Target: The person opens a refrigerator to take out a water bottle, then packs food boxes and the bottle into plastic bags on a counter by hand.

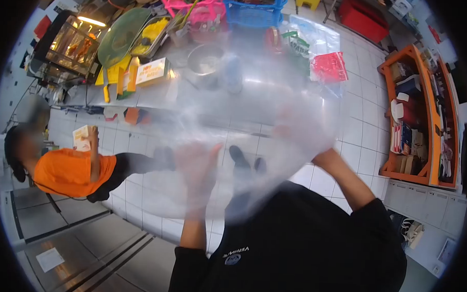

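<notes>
A large clear plastic bag (255,116) is spread in the air before me, its film hazy and smeared by motion. My left hand (195,168) shows through the film, its thumb standing apart from the other fingers, which are blurred. Further right, my right hand (296,125) is also behind or within the plastic. Its fingers are too smeared to make out, and the film bunches near that wrist. Through the bag, a metal pot (205,60) appears on the steel counter (163,100).
On the counter are a white and orange box (153,72), a yellow-handled knife (106,87), a red plastic packet (329,67) and a blue basket (254,10). A person in an orange shirt (73,171) stands at left holding a box (82,137). An orange shelf (409,121) stands at right.
</notes>
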`<state>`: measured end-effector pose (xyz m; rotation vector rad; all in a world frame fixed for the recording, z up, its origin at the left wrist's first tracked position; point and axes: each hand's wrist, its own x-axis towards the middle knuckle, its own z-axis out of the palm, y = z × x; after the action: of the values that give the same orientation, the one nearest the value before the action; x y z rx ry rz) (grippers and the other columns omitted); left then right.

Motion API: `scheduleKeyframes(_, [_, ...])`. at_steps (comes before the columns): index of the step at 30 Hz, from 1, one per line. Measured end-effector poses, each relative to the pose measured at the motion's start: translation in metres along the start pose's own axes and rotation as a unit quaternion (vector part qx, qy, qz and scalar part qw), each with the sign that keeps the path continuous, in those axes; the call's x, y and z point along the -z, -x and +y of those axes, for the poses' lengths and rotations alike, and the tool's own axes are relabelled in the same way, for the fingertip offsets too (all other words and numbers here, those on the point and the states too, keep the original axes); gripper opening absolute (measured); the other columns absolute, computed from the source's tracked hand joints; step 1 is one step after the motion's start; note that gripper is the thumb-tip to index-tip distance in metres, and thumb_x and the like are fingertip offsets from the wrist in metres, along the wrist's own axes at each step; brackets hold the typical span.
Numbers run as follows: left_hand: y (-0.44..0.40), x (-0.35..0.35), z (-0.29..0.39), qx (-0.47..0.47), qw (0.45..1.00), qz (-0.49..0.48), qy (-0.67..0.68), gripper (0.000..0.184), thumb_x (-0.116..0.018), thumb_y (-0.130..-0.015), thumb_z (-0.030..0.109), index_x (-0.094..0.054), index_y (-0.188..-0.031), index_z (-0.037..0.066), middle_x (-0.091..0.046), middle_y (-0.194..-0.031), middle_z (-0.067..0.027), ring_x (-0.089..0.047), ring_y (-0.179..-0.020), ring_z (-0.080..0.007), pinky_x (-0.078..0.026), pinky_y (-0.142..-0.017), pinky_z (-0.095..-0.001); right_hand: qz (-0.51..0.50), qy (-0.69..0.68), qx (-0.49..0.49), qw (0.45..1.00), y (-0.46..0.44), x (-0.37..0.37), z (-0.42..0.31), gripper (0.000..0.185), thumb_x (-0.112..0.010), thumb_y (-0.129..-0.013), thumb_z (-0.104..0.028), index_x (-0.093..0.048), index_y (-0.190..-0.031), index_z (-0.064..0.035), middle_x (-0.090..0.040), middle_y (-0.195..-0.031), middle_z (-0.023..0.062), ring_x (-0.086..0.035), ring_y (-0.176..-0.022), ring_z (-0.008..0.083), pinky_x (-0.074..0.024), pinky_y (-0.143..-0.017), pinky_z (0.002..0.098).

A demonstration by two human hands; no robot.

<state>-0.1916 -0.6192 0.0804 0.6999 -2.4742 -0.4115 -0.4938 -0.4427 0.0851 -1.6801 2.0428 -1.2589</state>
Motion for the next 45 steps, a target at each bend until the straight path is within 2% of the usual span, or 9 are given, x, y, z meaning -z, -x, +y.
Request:
scheduleKeyframes(5, [0.077, -0.040, -0.003, 0.295, 0.796, -0.331, 0.411, 0.030, -0.068, -0.090, 0.014, -0.066, -0.115, -0.003, -0.070, -0.111, -0.0189, -0.068, -0.096, -0.0301, -0.053, -0.084, -0.0409, -0.294, -0.236, -0.245, 0.893, 0.083, -0.018, 0.003, 0.027, -0.057, -0.098, -0.019, -0.069, -0.115, -0.0016, -0.075, -0.109, 0.0124, -0.069, -0.104, 0.0240, -0.0510, -0.097, 0.0366])
scheduleKeyframes(7, [0.088, -0.019, 0.010, 0.404, 0.571, -0.237, 0.675, 0.038, -0.069, -0.090, 0.015, -0.061, -0.120, -0.008, -0.069, -0.114, -0.0205, -0.069, -0.096, -0.0302, -0.055, -0.083, -0.0392, -0.233, -0.633, -0.376, 0.636, 0.095, -0.030, -0.008, 0.033, -0.056, -0.098, -0.017, -0.062, -0.129, -0.0068, -0.069, -0.116, 0.0052, -0.068, -0.102, 0.0203, -0.0528, -0.095, 0.0371])
scheduleKeyframes(9, [0.073, -0.024, 0.014, 0.369, 0.475, -0.088, 0.794, 0.051, -0.065, -0.090, 0.016, -0.048, -0.129, -0.011, -0.065, -0.115, -0.0197, -0.068, -0.095, -0.0264, -0.057, -0.084, -0.0362, -0.054, -0.537, -0.521, 0.662, 0.072, -0.021, -0.032, 0.037, -0.059, -0.094, -0.018, -0.057, -0.130, -0.0061, -0.063, -0.112, 0.0042, -0.065, -0.098, 0.0188, -0.0544, -0.091, 0.0343])
scheduleKeyframes(12, [0.075, -0.009, -0.006, 0.378, 0.397, -0.007, 0.836, 0.049, -0.060, -0.090, 0.024, -0.048, -0.126, -0.007, -0.063, -0.110, -0.0180, -0.068, -0.092, -0.0259, -0.058, -0.079, -0.0348, -0.099, -0.615, -0.346, 0.701, 0.038, 0.001, 0.012, 0.032, -0.063, -0.090, -0.020, -0.055, -0.118, -0.0074, -0.054, -0.098, 0.0000, -0.054, -0.076, 0.0045, -0.0431, -0.059, 0.0222])
scheduleKeyframes(15, [0.064, -0.018, -0.032, 0.355, 0.366, 0.013, 0.860, 0.046, -0.057, -0.092, 0.027, -0.049, -0.126, -0.002, -0.062, -0.103, -0.0142, -0.065, -0.082, -0.0220, -0.058, -0.070, -0.0335, -0.344, -0.212, -0.390, 0.828, -0.017, 0.023, 0.039, 0.023, -0.058, -0.096, -0.021, -0.059, -0.110, -0.0036, -0.061, -0.106, 0.0053, -0.060, -0.080, 0.0124, -0.0471, -0.068, 0.0277])
scheduleKeyframes(19, [0.048, -0.049, -0.084, 0.297, 0.182, -0.055, 0.936, 0.046, -0.058, -0.096, 0.017, -0.045, -0.138, 0.002, -0.060, -0.094, -0.0066, -0.056, -0.066, -0.0132, -0.050, -0.057, -0.0302, -0.188, 0.115, -0.046, 0.974, -0.104, -0.047, -0.005, 0.027, -0.058, -0.099, -0.021, -0.057, -0.119, -0.0026, -0.063, -0.106, 0.0134, -0.062, -0.102, 0.0327, -0.0489, -0.091, 0.0406])
scheduleKeyframes(23, [0.013, -0.055, -0.109, 0.519, 0.447, -0.080, 0.724, 0.049, -0.062, -0.098, 0.014, -0.040, -0.141, 0.004, -0.058, -0.089, -0.0032, -0.049, -0.057, -0.0077, -0.040, -0.047, -0.0216, -0.309, -0.126, 0.071, 0.940, -0.253, -0.199, -0.076, 0.044, -0.065, -0.096, -0.031, -0.055, -0.129, -0.0029, -0.057, -0.130, 0.0182, -0.056, -0.122, 0.0356, -0.0435, -0.105, 0.0427])
scheduleKeyframes(29, [-0.027, -0.068, -0.178, 0.499, 0.596, -0.125, 0.616, 0.054, -0.064, -0.097, 0.010, -0.038, -0.145, 0.010, -0.056, -0.089, -0.0024, -0.048, -0.060, -0.0076, -0.042, -0.053, -0.0237, -0.268, 0.231, 0.091, 0.931, -0.467, -0.449, 0.005, 0.092, -0.087, -0.069, -0.041, -0.043, -0.140, -0.0025, -0.047, -0.139, 0.0257, -0.044, -0.132, 0.0433, -0.0398, -0.104, 0.0602])
scheduleKeyframes(45, [-0.078, -0.023, -0.265, 0.512, 0.274, 0.039, 0.813, 0.074, -0.051, -0.088, 0.001, -0.024, -0.157, 0.006, -0.033, -0.158, -0.0200, -0.040, -0.056, -0.0023, -0.038, -0.043, -0.0119, -0.242, -0.015, -0.095, 0.965, -0.449, -0.362, -0.051, 0.088, -0.084, -0.058, -0.042, -0.043, -0.122, 0.0021, -0.051, -0.115, 0.0231, -0.051, -0.111, 0.0368, -0.0433, -0.092, 0.0465])
